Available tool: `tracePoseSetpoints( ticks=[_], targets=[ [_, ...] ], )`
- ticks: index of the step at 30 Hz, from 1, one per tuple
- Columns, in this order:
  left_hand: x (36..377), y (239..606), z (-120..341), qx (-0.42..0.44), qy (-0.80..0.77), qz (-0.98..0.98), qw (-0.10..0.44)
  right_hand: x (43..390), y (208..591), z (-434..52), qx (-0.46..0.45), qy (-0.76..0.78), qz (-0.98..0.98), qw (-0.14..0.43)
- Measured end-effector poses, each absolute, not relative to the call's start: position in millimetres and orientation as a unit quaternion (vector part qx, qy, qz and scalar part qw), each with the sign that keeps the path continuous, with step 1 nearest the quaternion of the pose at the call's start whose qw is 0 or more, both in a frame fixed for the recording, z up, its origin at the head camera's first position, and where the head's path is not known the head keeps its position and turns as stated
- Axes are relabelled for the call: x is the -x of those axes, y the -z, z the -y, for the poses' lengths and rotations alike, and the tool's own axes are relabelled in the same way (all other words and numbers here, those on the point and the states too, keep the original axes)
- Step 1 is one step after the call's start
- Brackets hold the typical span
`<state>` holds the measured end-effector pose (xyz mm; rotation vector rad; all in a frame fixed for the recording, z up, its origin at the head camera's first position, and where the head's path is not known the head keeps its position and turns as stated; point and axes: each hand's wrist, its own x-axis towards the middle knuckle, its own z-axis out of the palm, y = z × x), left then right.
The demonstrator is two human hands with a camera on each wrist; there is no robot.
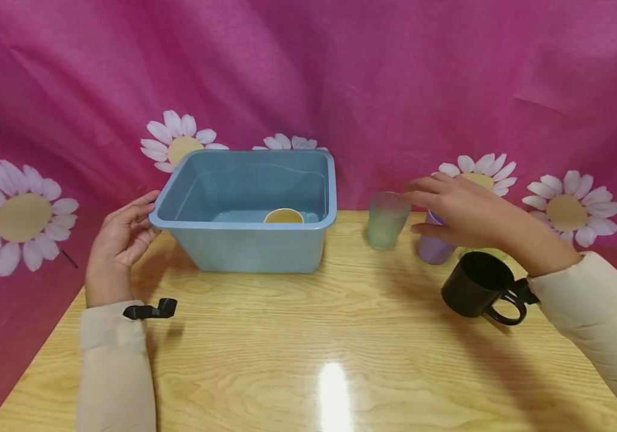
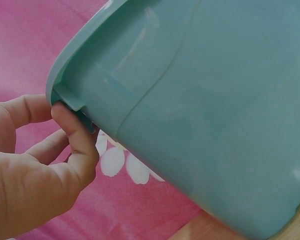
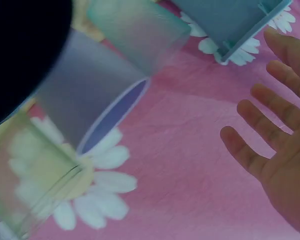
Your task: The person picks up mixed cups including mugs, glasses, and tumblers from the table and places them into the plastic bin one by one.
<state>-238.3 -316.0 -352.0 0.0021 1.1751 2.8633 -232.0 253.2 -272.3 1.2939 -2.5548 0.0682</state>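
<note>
At the left end of a blue-grey plastic tub (image 1: 254, 251), my left hand (image 1: 122, 237) pinches the rim between thumb and fingers. The left wrist view shows the thumb tucked under the rim of the tub (image 2: 215, 110). Inside the tub is a cup with a yellow interior (image 1: 284, 215). My right hand (image 1: 467, 207) hovers over a purple cup (image 1: 433, 249), fingers spread. In the right wrist view the hand (image 3: 285, 132) holds nothing and is apart from the purple cup (image 3: 92, 92). A translucent green cup (image 1: 385, 225) stands left of it.
A black mug (image 1: 464, 294) stands in front of the purple cup, its handle to the right. Beside them is a clear glass (image 3: 35, 167), mostly hidden in the head view. Behind the wooden table (image 1: 265, 342) hangs a pink flowered cloth (image 1: 384, 90).
</note>
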Motion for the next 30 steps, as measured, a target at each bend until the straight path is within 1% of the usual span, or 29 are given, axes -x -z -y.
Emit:
tracePoseSetpoints(
  ticks=[7,20,27,30],
  targets=[
    [238.2,350.3,314.2,0.011,-0.921,-0.388,0.019,215.8,291.6,-286.6,-0.451,0.001,0.878,0.160],
    [239.5,352.3,314.2,0.010,-0.918,-0.397,0.015,193.7,323.7,-333.8,-0.413,-0.005,0.897,0.160],
    [239.6,352.6,314.3,0.007,-0.919,-0.395,0.015,181.7,341.9,-352.2,-0.365,-0.042,0.921,0.130],
    [238.4,352.5,314.7,0.011,-0.918,-0.396,0.013,179.4,347.5,-357.2,-0.359,-0.054,0.924,0.121]
  ],
)
